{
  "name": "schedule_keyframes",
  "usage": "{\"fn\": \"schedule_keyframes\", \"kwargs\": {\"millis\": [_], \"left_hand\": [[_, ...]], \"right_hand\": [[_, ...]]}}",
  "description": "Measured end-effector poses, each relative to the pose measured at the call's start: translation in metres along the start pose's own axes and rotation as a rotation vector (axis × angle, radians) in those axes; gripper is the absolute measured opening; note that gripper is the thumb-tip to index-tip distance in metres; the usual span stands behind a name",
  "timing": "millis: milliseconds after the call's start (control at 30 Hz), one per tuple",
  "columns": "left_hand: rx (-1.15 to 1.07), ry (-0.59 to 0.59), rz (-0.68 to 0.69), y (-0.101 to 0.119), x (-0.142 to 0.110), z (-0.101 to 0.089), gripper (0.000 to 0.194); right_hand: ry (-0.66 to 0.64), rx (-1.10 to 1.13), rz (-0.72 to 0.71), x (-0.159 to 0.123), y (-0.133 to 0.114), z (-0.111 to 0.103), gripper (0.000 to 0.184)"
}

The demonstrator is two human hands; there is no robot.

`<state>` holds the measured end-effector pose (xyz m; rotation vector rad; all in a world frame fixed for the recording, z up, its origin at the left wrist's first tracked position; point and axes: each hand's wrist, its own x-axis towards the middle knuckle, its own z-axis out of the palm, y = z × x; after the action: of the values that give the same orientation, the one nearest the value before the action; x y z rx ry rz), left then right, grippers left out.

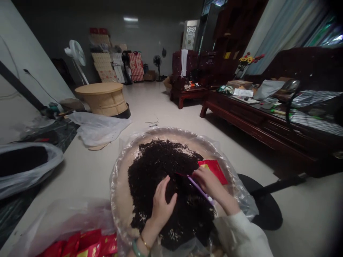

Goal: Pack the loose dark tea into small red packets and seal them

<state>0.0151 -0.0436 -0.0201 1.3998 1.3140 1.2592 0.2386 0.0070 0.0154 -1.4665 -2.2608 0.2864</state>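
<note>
A wide round tray (118,192) lined with clear plastic holds a heap of dark, loose material like dried tea leaves (160,157). My left hand (162,205) is open at the heap, thumb and fingers apart, palm near the leaves. Over the heap's right side, my right hand (205,180) is closed around a slim purple-edged thing (199,189); its kind is unclear. Just beyond that hand, a red packet (218,171) lies against the tray's right side, partly hidden by it.
Several red packets (89,242) fill a clear plastic bag at lower left. A plastic-lined container (53,160) of dark material stands left. A black stand base (270,210) is beside the tray. A low wooden table (241,114) stands right, a round woven stand (104,100) behind left.
</note>
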Motion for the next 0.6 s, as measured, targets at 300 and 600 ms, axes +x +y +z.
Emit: {"fn": "schedule_keyframes", "kwargs": {"millis": [300,600], "left_hand": [[0.331,-0.013,0.234,0.008,-0.002,-0.008,0.042],[0.081,0.056,0.034,0.013,-0.001,-0.006,0.014]], "right_hand": [[-0.083,0.152,-0.250,0.003,-0.061,0.007,0.023],[0.320,0.082,-0.278,-0.001,-0.063,0.015,0.041]]}}
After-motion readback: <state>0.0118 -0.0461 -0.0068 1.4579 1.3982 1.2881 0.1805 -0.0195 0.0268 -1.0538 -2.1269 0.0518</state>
